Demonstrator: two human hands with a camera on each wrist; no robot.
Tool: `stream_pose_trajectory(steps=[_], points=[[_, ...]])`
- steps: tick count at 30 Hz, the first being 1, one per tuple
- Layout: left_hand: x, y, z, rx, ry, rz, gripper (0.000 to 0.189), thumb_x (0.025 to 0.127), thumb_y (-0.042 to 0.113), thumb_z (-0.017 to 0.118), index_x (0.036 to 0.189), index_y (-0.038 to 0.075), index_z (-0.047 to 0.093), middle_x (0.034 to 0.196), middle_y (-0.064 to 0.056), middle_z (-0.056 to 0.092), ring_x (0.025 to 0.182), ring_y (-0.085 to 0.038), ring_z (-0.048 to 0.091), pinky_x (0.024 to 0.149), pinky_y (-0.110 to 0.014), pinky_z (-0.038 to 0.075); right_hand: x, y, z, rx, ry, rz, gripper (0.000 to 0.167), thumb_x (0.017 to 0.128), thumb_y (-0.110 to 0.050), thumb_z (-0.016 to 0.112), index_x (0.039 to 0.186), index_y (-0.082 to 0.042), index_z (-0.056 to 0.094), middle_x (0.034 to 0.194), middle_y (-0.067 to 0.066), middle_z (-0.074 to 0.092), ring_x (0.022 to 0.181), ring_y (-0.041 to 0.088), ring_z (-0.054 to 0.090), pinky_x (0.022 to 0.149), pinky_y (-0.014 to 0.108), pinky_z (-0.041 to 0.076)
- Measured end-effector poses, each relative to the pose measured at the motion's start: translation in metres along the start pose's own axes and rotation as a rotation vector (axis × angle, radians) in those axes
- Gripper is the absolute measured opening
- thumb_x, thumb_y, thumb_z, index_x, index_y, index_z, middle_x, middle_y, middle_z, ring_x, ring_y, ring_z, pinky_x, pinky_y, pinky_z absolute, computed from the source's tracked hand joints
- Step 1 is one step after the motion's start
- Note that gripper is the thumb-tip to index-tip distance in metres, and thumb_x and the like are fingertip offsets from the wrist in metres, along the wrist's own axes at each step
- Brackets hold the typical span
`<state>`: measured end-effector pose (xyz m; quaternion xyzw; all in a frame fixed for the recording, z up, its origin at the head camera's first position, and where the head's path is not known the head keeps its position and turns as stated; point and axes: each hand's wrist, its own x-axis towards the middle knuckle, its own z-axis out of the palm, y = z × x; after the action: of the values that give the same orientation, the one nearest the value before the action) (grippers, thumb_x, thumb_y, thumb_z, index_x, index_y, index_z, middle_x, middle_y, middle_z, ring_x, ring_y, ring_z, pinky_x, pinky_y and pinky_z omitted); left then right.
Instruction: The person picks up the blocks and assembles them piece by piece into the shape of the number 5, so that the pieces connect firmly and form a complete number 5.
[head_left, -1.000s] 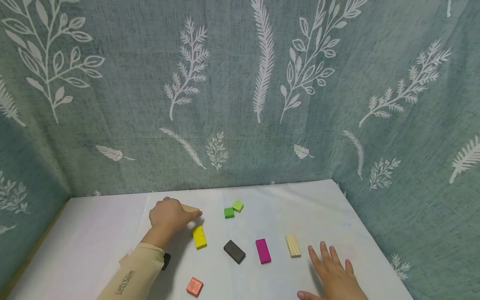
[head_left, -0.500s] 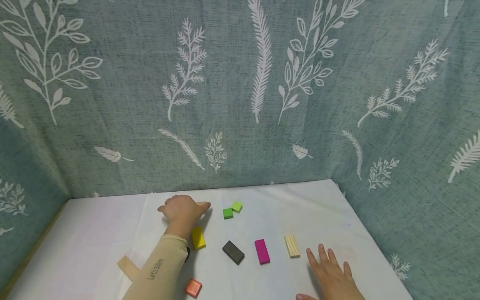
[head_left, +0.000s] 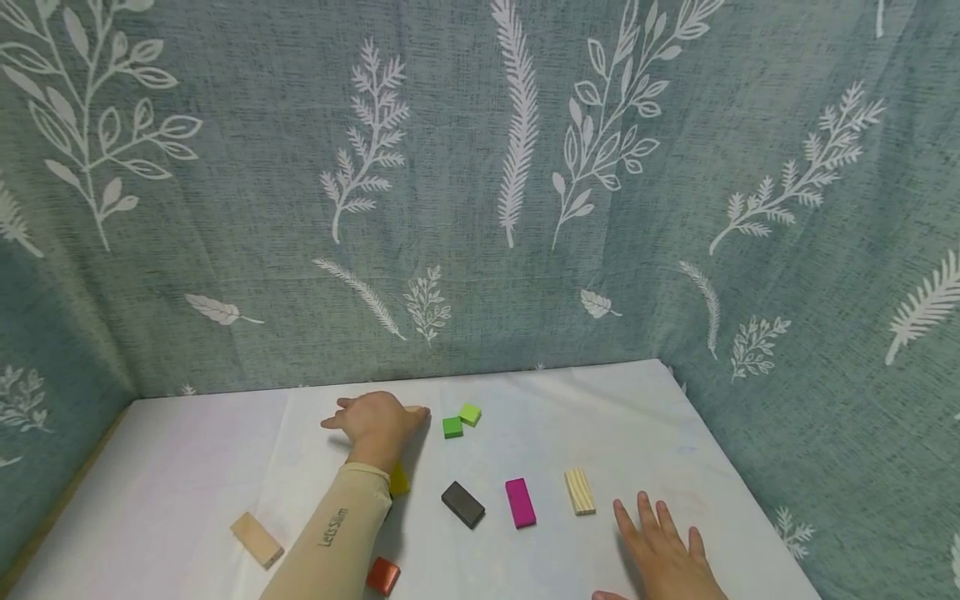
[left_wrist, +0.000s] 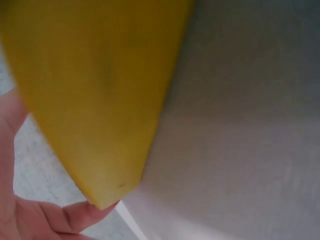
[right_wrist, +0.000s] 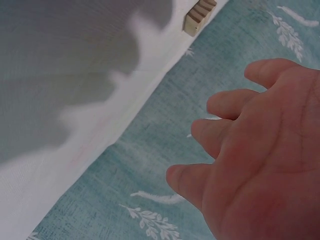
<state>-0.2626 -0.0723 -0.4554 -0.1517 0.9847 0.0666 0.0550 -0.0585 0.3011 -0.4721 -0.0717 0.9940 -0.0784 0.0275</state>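
Note:
My left hand [head_left: 375, 423] is at the far left-middle of the white table, beyond the yellow block [head_left: 399, 481]. Its thumb points right, while two outer fingers stick out left. A sliver of pale wooden block shows by the thumb, which seems to pinch it; most of that block is hidden. The yellow block fills much of the left wrist view, hiding the grip, with fingers [left_wrist: 80, 216] showing past its end. Over the table's right front, my right hand [head_left: 666, 546] has its fingers spread and holds nothing. Nearest it lies a ridged cream block [head_left: 580, 491].
Two green blocks [head_left: 453, 427] lie right of my left hand. A black block [head_left: 462, 504] and a magenta block [head_left: 521, 502] lie mid-table. Nearer are a red-orange block [head_left: 383, 576] and another wooden block [head_left: 257, 540] beside the left forearm. Patterned curtain [head_left: 465, 208] surrounds the table.
My left hand has shifted right, the pale wooden block moving with it. Its outer fingers have spread leftward. Another wooden block has come out from under the forearm. The right hand stays nearly still.

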Motion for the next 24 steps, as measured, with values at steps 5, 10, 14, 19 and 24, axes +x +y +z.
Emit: stream_pose_trajectory(steps=[5,10,14,19,24], points=[[0.003,0.001,0.001,-0.038,-0.043,-0.009,0.102,0.083,0.074,0.056,0.13,-0.016,0.058,0.133,-0.056,0.038,0.121,-0.066,0.05,0.098,-0.08,0.036,0.001,-0.001,0.001,0.003,0.003,-0.002,0.111,0.07,-0.087,0.062,0.151,-0.013,0.045,0.157,0.022,0.042,0.142,0.049,0.04,0.1,0.082,0.029],[0.002,0.003,0.002,-0.053,-0.048,-0.015,0.1,0.083,0.073,0.057,0.131,-0.015,0.057,0.135,-0.05,0.045,0.128,-0.065,0.045,0.099,-0.077,0.04,0.002,0.001,0.004,0.025,-0.034,0.007,0.11,0.071,-0.085,0.062,0.152,-0.013,0.043,0.159,0.023,0.038,0.144,0.05,0.036,0.102,0.083,0.025],[-0.001,0.008,0.002,-0.048,-0.02,0.001,0.098,0.082,0.074,0.058,0.128,-0.012,0.061,0.134,-0.044,0.051,0.129,-0.064,0.045,0.102,-0.078,0.035,0.0,0.004,0.004,0.069,-0.05,0.013,0.11,0.073,-0.084,0.062,0.153,-0.012,0.042,0.16,0.025,0.035,0.145,0.051,0.033,0.102,0.085,0.021],[-0.003,0.014,0.002,-0.024,-0.009,0.018,0.093,0.082,0.075,0.058,0.122,-0.008,0.066,0.125,-0.036,0.063,0.128,-0.064,0.047,0.104,-0.082,0.028,-0.001,0.009,0.005,0.052,-0.069,0.002,0.116,0.069,-0.086,0.063,0.154,-0.011,0.038,0.161,0.026,0.033,0.146,0.051,0.033,0.102,0.085,0.022],[-0.003,0.018,0.002,0.011,-0.001,0.031,0.092,0.082,0.079,0.055,0.114,-0.005,0.07,0.107,-0.028,0.072,0.118,-0.058,0.059,0.102,-0.084,0.027,0.0,0.01,0.005,0.052,-0.108,0.007,0.121,0.066,-0.087,0.065,0.156,-0.012,0.034,0.162,0.027,0.03,0.146,0.052,0.03,0.103,0.085,0.02]])
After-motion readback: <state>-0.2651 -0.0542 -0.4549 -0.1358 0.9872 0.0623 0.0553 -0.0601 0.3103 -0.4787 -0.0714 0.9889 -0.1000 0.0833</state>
